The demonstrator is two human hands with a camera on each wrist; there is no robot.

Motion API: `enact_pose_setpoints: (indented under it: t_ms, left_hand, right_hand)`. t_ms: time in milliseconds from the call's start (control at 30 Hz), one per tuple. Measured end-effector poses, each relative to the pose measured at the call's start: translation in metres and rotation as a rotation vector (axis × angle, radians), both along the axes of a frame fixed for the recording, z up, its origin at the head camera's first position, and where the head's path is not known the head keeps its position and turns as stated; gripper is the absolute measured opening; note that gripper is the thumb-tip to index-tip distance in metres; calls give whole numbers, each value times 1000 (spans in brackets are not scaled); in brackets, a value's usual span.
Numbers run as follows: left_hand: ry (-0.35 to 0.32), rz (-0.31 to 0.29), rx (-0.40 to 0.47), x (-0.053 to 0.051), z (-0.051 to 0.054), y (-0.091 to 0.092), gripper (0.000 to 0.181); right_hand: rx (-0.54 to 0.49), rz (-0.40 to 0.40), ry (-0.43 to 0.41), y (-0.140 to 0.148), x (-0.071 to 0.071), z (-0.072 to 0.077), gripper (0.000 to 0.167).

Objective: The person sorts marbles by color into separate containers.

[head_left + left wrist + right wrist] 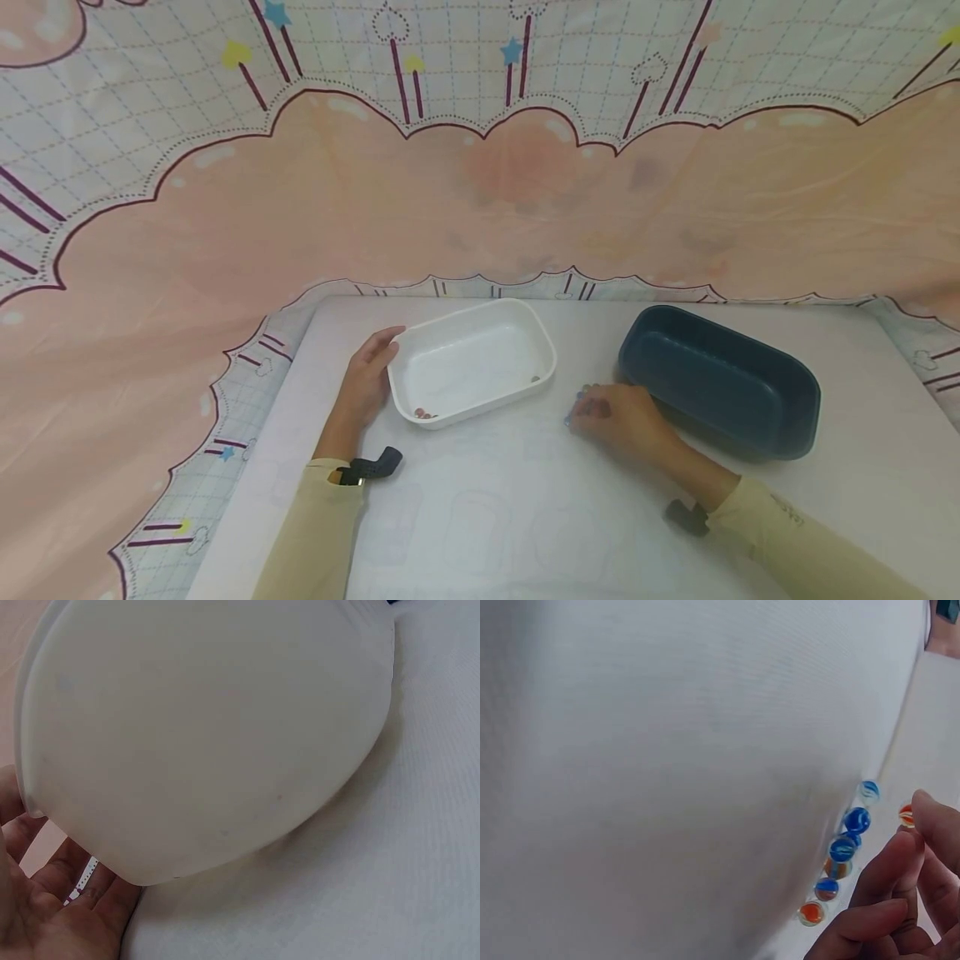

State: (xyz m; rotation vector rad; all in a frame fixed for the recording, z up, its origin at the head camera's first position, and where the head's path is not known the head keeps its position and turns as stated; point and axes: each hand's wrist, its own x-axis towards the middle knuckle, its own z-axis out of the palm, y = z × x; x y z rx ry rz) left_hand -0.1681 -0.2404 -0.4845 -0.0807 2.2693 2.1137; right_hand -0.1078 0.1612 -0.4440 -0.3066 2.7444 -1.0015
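A dark blue oblong basin (712,375) stands beside the right hand (618,417), which pinches an orange-streaked clear glass marble (907,816) near blue and orange glass marbles (857,820) on the white tabletop (465,517), partly hiding these from the head view. The left hand (366,383) grips a white oblong dish (468,358), cut off in its wrist view.
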Motion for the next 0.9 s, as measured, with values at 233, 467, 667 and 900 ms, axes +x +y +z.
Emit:
enact_pose_setpoints:
  t_ms: [233,467,667,900]
  left_hand:
    - [-11,0,13,-1,-1,0,41]
    - [-9,5,14,-1,0,1,40]
    - [-5,6,26,-2,0,1,41]
    - [-5,7,20,-1,1,1,40]
  right_hand:
    - [-17,2,-6,-2,-3,7,7]
    - [-6,-26,0,-4,-5,12,9]
    - [-12,-33,-18,-6,-7,17,8]
    - [-24,-29,0,-11,-12,27,12]
